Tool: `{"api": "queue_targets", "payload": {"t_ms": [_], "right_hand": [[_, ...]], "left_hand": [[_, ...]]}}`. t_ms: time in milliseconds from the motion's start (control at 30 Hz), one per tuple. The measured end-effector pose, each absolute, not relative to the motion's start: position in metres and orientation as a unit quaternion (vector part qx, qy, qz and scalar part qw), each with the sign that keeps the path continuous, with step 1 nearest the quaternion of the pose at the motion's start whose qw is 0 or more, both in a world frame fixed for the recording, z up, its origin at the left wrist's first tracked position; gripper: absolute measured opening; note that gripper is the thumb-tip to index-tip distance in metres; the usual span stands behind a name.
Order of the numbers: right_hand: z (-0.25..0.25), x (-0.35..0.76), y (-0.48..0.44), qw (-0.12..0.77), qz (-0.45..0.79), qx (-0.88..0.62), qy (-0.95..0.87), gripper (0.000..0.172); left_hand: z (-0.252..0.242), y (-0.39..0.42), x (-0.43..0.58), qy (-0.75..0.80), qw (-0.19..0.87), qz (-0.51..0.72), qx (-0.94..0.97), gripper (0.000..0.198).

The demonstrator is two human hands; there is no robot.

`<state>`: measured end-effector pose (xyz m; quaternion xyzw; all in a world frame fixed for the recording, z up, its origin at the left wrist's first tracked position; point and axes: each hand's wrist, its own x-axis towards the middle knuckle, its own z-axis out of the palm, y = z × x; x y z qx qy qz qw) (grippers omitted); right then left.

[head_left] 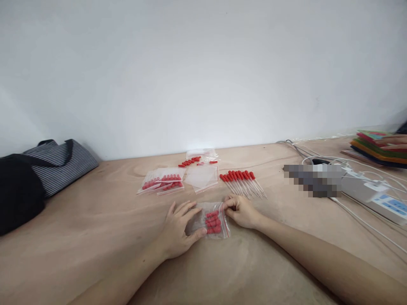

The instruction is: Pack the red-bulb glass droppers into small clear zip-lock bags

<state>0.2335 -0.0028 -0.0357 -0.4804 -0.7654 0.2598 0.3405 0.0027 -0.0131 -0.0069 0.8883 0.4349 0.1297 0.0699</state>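
A small clear zip bag (pixel 212 221) with red-bulbed droppers inside lies on the wooden table (pixel 95 237) in front of me. My left hand (pixel 178 228) lies flat on the bag's left part, fingers spread and stretched out. My right hand (pixel 241 210) pinches the bag's top right corner at the red zip strip, fingers closed. Just beyond, a row of loose droppers (pixel 243 182) with red bulbs lies side by side. Filled bags (pixel 162 181) are stacked at the left, and empty clear bags (pixel 202 176) lie in the middle.
A few red bulbs (pixel 190 161) lie near the wall. A striped and black bag (pixel 38 173) rests at the left. White power strips and cables (pixel 375 192) lie at the right, with a stack of coloured sheets (pixel 378 148) under another person's hand.
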Motion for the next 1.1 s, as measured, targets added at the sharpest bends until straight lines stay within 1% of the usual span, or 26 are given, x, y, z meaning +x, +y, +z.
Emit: {"api": "queue_targets", "payload": {"t_ms": [133,233,267,333,433,533,667,767,967,1100], "right_hand": [[-0.033,0.234,-0.004,0.368,0.277,-0.48,-0.746,0.021],[-0.022,0.248,0.006,0.371,0.307,-0.541,-0.69,0.012],[-0.016,0.256,0.013,0.37,0.307,-0.58,-0.658,0.012],[-0.005,0.277,0.029,0.37,0.245,-0.673,-0.592,0.012],[0.009,0.309,0.056,0.358,0.199,-0.733,-0.543,0.02],[0.015,0.327,0.074,0.319,0.198,-0.768,-0.519,0.018],[0.017,0.328,0.084,0.268,0.233,-0.781,-0.514,0.016],[0.015,0.323,0.087,0.263,0.243,-0.782,-0.51,0.016],[0.01,0.323,0.09,0.29,0.246,-0.783,-0.492,0.014],[0.015,0.332,0.087,0.339,0.25,-0.765,-0.487,0.013]], "left_hand": [[-0.009,-0.012,0.001,0.438,0.065,0.138,0.886,0.045],[-0.007,-0.013,0.0,0.431,0.067,0.135,0.89,0.045],[-0.007,-0.014,0.0,0.427,0.068,0.131,0.892,0.046],[-0.006,-0.015,0.0,0.415,0.067,0.127,0.899,0.048],[-0.006,-0.015,0.001,0.397,0.065,0.133,0.906,0.048],[-0.008,-0.016,0.001,0.392,0.075,0.149,0.905,0.046],[-0.006,-0.018,0.001,0.4,0.092,0.144,0.9,0.046],[-0.004,-0.019,0.002,0.404,0.096,0.136,0.899,0.045],[-0.002,-0.02,0.002,0.403,0.097,0.138,0.9,0.045],[-0.003,-0.02,0.002,0.407,0.1,0.132,0.898,0.046]]}}
